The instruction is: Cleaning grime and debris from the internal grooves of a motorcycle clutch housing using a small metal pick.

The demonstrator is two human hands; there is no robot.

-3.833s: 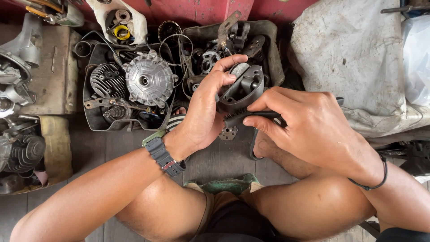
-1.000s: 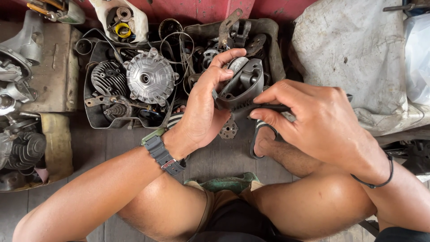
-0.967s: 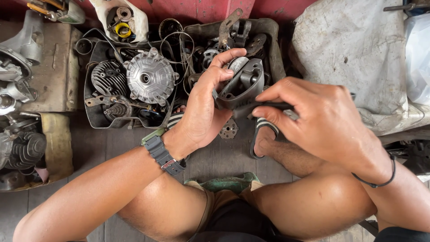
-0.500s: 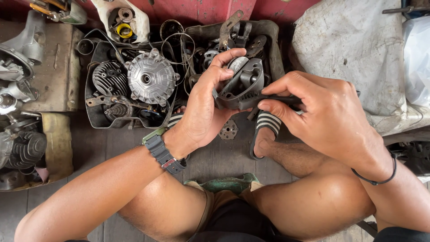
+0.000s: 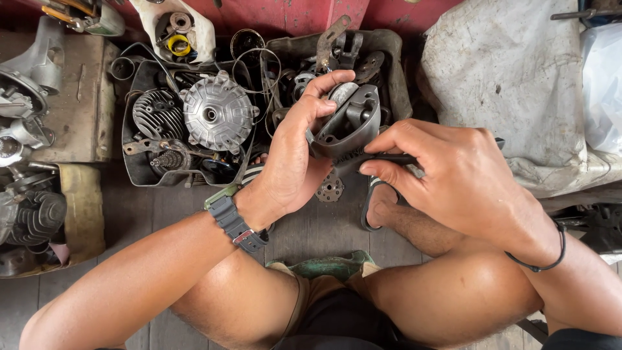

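Head view, what's in hand?
— Left hand grips a grey metal housing above the parts tray; right hand pinches a dark tool, probably a brush, against it.
— Next?
— Likely steady strokes, housing held firm.

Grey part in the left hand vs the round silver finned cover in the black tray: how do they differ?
The grey housing is held tilted in the left hand, open cavity showing; the round cover lies flat in the black tray, untouched. The housing is dull, dark and blocky; the cover is brighter, disc-shaped, ribbed, with a centre hole. Both look like worn metal engine parts.
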